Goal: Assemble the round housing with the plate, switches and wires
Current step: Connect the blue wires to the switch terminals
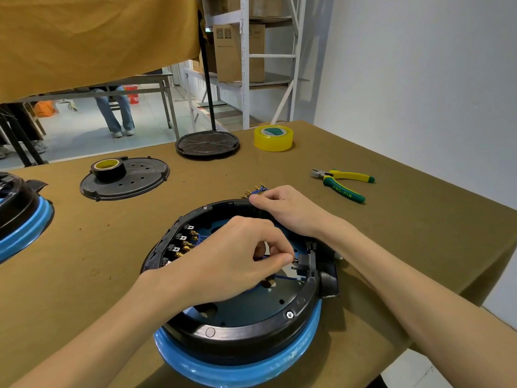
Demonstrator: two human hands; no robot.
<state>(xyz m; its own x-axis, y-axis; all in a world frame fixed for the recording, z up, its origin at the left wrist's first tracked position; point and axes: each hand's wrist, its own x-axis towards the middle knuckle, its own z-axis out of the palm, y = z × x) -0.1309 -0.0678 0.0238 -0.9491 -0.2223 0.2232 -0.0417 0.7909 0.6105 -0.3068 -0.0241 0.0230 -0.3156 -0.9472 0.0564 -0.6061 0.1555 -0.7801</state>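
The round housing [246,329], black with a blue lower band, lies open in front of me. Several black switches [179,242] with brass terminals line its inner left wall. My left hand [229,261] reaches inside and pinches a blue wire's connector against a black socket part [303,266] on the right wall. My right hand [282,210] rests on the far rim, its curled fingers holding a bundle of blue wires with brass terminals [256,190] that fans out onto the table. A black perforated plate [140,180] lies at the far left.
A black tape roll [109,168] sits on the perforated plate. A second black round cover [208,144], yellow tape [273,138] and green-yellow pliers [342,184] lie further back. Another blue-black housing [19,217] is at the left edge. A seated person's legs [116,113] show beyond the table.
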